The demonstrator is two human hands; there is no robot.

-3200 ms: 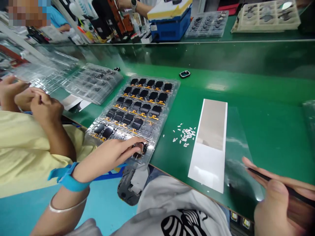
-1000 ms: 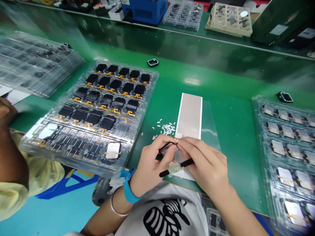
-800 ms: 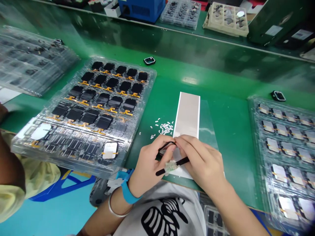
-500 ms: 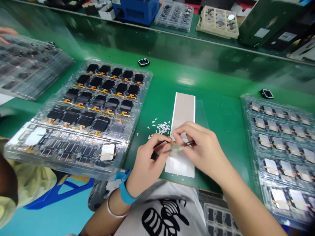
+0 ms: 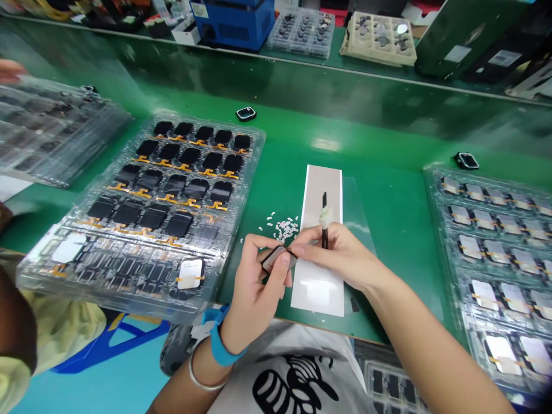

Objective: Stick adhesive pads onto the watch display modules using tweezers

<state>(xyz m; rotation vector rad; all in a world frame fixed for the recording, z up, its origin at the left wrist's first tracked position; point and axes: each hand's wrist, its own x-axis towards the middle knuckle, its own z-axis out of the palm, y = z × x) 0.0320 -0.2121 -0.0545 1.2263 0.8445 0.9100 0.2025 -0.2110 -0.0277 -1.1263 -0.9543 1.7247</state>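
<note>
Screen panel point(image 5: 271, 259) slants, pinched by the left hand point(image 5: 255, 296); the right hand point(image 5: 342, 252), gripping tweezers point(image 5: 325, 217), works at its right end.

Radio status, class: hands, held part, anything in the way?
Left hand grips flat gray part. Right hand at its corner, holding taped black tool. White bits nearby, nothing blocking.

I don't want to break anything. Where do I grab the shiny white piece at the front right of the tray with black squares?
Probably grip the shiny white piece by its near and far edges, coming from above. It lies broad side up in the clear tray, and orange tabs stick out left and right, so avoid those sides.
</note>
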